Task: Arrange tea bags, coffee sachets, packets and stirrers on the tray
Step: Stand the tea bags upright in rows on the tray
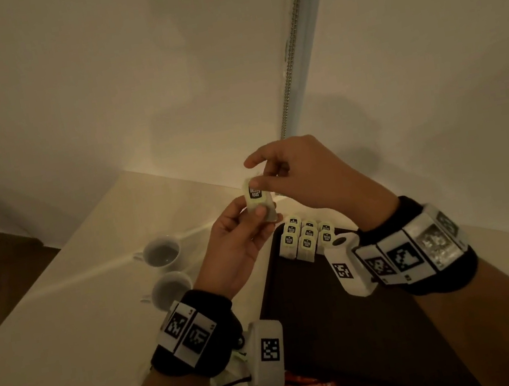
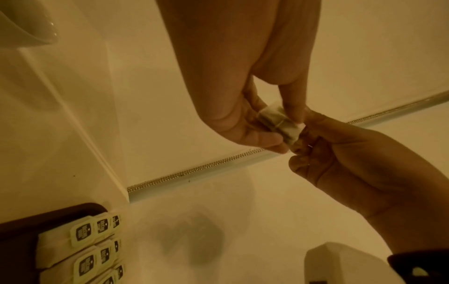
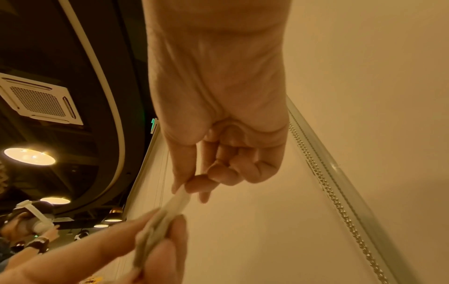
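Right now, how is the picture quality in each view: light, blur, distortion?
Head view: dim warm light, wide-angle bending, tea bag label readable. Left wrist view: amber cast, soft focus, hand shadow on the wall. Right wrist view: left hand blurred up close, ceiling lamp glaring.

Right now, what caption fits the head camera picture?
Both hands hold one pale paper tea bag above the dark tray.

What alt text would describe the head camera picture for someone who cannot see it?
Both hands hold one tea bag above a dark tray, the left hand gripping it, the right hand pinching its top. Tea bags lie in rows on the tray, two white cups beside it.
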